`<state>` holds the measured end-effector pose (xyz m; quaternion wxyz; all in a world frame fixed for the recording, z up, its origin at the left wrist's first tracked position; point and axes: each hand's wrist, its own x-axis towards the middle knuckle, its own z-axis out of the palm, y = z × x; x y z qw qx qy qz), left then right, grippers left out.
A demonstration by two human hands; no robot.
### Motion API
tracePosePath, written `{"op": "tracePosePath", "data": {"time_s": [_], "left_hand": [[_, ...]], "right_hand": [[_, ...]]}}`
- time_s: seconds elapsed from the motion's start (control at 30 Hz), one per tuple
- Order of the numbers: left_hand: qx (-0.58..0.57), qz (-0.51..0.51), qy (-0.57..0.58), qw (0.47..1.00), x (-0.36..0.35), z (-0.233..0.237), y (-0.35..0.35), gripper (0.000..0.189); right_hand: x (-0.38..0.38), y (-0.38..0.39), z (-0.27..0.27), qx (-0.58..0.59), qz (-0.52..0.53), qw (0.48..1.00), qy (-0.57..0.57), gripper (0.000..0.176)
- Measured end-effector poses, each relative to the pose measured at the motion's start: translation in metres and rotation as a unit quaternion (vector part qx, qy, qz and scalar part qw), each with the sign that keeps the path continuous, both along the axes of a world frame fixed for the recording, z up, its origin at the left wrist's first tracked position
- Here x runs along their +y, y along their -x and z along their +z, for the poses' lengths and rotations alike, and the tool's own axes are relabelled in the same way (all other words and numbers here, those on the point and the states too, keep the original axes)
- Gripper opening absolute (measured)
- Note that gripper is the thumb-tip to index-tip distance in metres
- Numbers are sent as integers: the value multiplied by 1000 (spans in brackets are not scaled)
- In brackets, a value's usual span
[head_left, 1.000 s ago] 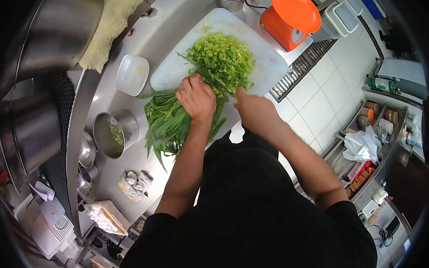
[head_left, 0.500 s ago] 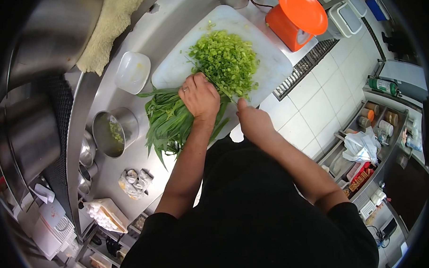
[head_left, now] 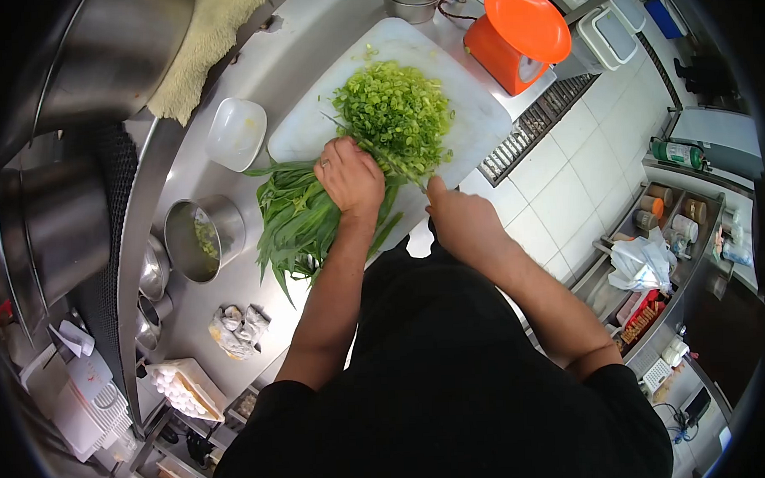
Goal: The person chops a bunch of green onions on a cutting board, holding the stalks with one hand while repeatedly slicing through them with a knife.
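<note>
My left hand (head_left: pixel 352 174) is closed over a bunch of green onions (head_left: pixel 300 215), pressing it at the near edge of the white cutting board (head_left: pixel 479 122). Long leaves hang from under that hand onto the steel counter. My right hand (head_left: pixel 464 215) is wrapped around the handle of a knife (head_left: pixel 410 176). Its blade runs along the fingers of my left hand, between the bunch and a heap of chopped green onions (head_left: pixel 395 104). The tip pokes out beyond my left knuckles; green bits partly cover the blade.
Left of the board stand a white plastic container (head_left: pixel 236 133) and a steel pot (head_left: pixel 204 238) holding green bits. An orange scale (head_left: pixel 510 45) sits at the board's far right. A crumpled plastic bag (head_left: pixel 238 330) and a tray of eggs (head_left: pixel 185 389) lie closer to me.
The knife blade has shifted, so its tip now shows past my left hand. Both hands keep their grips. The whole view has moved slightly.
</note>
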<state>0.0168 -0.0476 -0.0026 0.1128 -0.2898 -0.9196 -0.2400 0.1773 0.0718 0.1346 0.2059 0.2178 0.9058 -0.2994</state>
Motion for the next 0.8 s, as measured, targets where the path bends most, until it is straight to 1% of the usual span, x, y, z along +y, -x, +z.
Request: {"op": "tracePosePath", "data": {"time_s": [0.07,0.17,0.27,0.37,0.47,0.57,0.67,0.8], "left_hand": [[-1,-1,5,1000,0,-1,1,19],[-6,-3,8,1000,0,-1,1,20],[-4,-1,9,1000,1,0,0,18],[1,3,6,1000,3,0,2,14],[-8,0,4,1000,3,2,1,14],[-1,-3,-3,1000,2,5,1,14],[2,-2,-11,1000,3,2,1,15],[4,2,-7,1000,-1,0,2,16]], "right_hand": [[-7,-14,2,-7,-2,1000,2,26],[-16,-26,8,-16,-16,1000,9,24],[-21,-25,-3,-36,-8,999,-4,17],[-23,-13,-38,-34,-10,999,-6,20],[-25,10,-87,31,-19,999,-13,24],[-20,38,-101,31,-6,999,-15,25],[-6,47,-89,22,-8,1000,3,23],[7,38,-45,20,3,1000,0,20]]}}
